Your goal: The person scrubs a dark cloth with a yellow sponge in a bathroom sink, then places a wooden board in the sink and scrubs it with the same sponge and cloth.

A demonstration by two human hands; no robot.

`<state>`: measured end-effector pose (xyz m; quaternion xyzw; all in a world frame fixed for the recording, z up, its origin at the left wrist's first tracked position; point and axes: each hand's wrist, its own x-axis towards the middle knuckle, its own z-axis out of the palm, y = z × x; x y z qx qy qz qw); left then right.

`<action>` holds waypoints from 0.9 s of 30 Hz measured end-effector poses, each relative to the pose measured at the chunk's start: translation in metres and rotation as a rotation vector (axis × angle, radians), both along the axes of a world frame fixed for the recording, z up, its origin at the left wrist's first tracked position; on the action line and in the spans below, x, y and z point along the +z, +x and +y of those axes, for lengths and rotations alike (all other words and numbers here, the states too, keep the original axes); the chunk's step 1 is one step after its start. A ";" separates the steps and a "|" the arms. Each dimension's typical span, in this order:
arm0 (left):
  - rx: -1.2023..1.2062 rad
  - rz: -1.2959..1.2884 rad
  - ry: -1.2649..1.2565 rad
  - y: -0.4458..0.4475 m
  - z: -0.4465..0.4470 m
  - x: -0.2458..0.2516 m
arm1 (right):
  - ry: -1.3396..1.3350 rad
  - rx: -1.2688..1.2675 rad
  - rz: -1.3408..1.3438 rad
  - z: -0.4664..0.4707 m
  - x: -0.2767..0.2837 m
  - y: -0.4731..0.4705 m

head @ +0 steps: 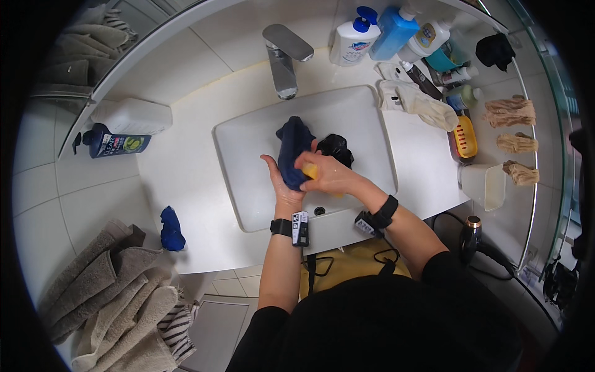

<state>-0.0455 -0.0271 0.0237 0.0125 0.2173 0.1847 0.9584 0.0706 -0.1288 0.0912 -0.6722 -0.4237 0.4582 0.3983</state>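
Note:
Over the white washbasin [244, 167], a dark navy cloth item, probably a sock [294, 149], lies lengthwise on my left hand [287, 195]. That palm faces up with the thumb held out to the side, and most of its fingers are hidden by the cloth. My right hand [333, 175] grips a yellow bar of soap [310, 170] against the near part of the navy cloth. Just beyond the right hand's knuckles, a crumpled black wet-looking cloth [338, 148] rests in the basin. Both hands look wet.
A chrome faucet [283, 60] rises behind the basin. Pump bottles [355, 42] and light socks [418, 104] crowd the right counter, near a yellow soap dish [465, 137]. At left are a shampoo bottle [118, 142], a blue cloth [172, 229] and hanging towels [111, 274].

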 end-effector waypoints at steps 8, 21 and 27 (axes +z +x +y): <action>0.028 0.411 0.676 0.004 -0.030 0.001 | 0.244 0.116 -0.897 0.029 0.007 -0.012; 0.067 0.270 -0.114 0.008 -0.035 -0.005 | -0.204 -0.362 -0.621 0.049 -0.019 -0.010; 0.046 0.387 -0.067 0.006 -0.036 -0.005 | -0.044 -0.118 -0.758 0.038 -0.043 -0.016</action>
